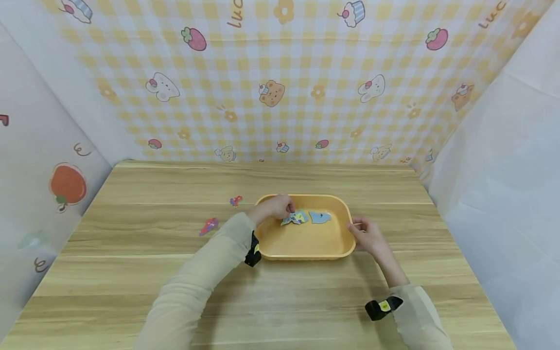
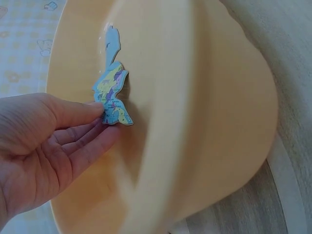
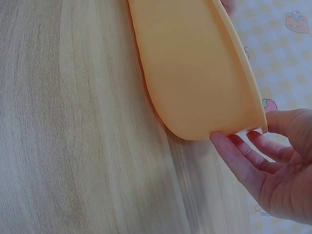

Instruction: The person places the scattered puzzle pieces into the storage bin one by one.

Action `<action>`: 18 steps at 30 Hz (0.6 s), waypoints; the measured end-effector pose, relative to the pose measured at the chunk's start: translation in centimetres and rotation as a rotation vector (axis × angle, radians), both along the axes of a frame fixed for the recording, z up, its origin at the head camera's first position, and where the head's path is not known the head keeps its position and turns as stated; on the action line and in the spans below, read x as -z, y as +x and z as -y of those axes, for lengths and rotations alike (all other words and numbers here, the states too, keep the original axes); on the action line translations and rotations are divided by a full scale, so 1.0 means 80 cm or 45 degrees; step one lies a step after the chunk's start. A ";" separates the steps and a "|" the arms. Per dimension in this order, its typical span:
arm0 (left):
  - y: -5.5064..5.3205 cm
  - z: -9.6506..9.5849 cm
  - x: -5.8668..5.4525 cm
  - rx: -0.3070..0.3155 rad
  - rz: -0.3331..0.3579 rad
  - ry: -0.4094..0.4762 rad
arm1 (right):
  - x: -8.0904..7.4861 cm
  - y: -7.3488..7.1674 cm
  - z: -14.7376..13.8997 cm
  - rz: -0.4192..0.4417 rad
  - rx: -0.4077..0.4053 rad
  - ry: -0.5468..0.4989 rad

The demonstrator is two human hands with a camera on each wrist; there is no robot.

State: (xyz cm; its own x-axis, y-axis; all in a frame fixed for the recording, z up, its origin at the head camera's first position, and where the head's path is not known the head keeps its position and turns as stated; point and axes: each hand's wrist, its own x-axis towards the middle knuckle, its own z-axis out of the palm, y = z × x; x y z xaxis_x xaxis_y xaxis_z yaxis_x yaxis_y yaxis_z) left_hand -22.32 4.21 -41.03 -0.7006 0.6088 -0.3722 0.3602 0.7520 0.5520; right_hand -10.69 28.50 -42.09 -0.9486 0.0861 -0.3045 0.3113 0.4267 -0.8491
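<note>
Inside the yellow tray (image 1: 306,241), my left hand (image 1: 278,206) pinches a flat jigsaw piece (image 2: 111,90) between thumb and fingers. Yellow, purple and blue map-like printing covers this piece, and fingertips hide its near end. Just to its right on the tray floor lies a mostly pale blue jigsaw piece (image 1: 319,218); the left wrist view has it beyond the held one. My right hand (image 1: 365,235) grips the tray's right end. In the right wrist view its thumb (image 3: 287,122) is at the rim while the fingers (image 3: 239,158) reach under the tray's end.
Left of the tray, two red and purple pieces lie on the wooden table (image 1: 144,243): a small one (image 1: 236,201) farther back and a longer one (image 1: 209,226) nearer. A yellow checked cloth (image 1: 302,136) hangs behind the table, with pale cloth on both sides.
</note>
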 end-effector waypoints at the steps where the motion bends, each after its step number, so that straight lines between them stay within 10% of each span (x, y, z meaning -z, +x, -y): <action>1: -0.001 0.000 0.001 -0.009 0.014 0.000 | 0.000 0.000 0.000 -0.002 0.000 0.001; 4: -0.007 -0.002 0.011 -0.006 0.022 -0.003 | 0.000 0.000 0.000 -0.004 -0.001 0.004; 11: -0.099 -0.009 0.175 0.115 -0.076 0.118 | 0.001 0.000 0.000 0.000 0.006 0.008; 13: -0.104 -0.011 0.185 0.109 -0.073 0.118 | 0.001 0.000 0.000 -0.002 0.004 0.009; 15: -0.092 -0.008 0.162 0.107 -0.052 0.132 | 0.001 -0.001 0.000 -0.003 0.007 0.009; 18: -0.049 -0.003 0.082 0.062 0.024 0.085 | 0.002 -0.001 0.000 0.001 0.010 0.009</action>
State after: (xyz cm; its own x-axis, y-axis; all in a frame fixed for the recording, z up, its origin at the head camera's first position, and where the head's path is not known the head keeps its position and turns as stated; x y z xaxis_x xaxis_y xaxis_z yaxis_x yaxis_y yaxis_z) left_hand -26.21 4.42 -47.55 -0.6629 0.6659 -0.3422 0.3847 0.6951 0.6074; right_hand -10.79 28.49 -42.25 -0.9477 0.0954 -0.3047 0.3153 0.4302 -0.8459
